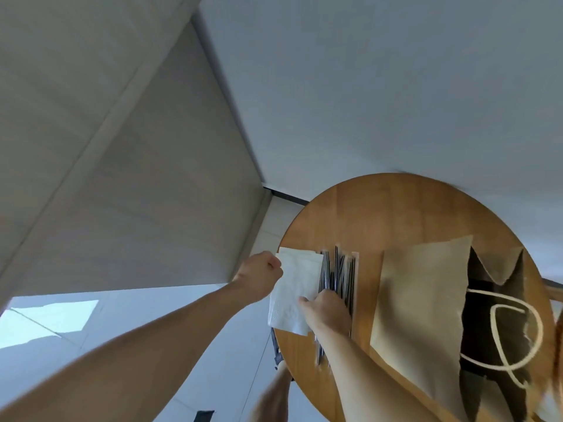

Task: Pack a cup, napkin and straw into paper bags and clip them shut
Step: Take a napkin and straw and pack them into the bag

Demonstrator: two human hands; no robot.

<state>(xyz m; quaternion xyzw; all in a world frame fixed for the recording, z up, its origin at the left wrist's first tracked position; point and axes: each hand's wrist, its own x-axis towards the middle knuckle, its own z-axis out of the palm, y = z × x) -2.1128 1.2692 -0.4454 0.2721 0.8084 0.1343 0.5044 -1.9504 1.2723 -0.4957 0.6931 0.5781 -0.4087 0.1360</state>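
- White tissue marks the far left of the work: the left hand (262,274) is curled into a loose fist and pinches the upper corner of the napkin (291,292), which hangs over the near-left edge of the round wooden table (396,202).
- The napkin looks like a single folded sheet, part lifted and part lying on what seems to be more napkins under it.
- The right hand (327,310) comes down at the napkin's right edge, one fingertip on the tissue and the rest curled over the straws (338,274). I cannot tell whether it grips a straw, the napkin or nothing.
- The straws are dark and thin, lying in a loose bundle just beside the napkin, between it and the bag.
- The paper bag (423,300) lies on its side well right of the hands, its open mouth and pale cord handles (502,333) pointing away from them.
- No cup shows; whether one is already in the bag is hidden.
- I judge the step in hand to be picking up the napkin, perhaps a straw with it.
- The next move calls for carrying the limp sheet right, around to the bag's mouth, and holding that mouth open to slip it in.
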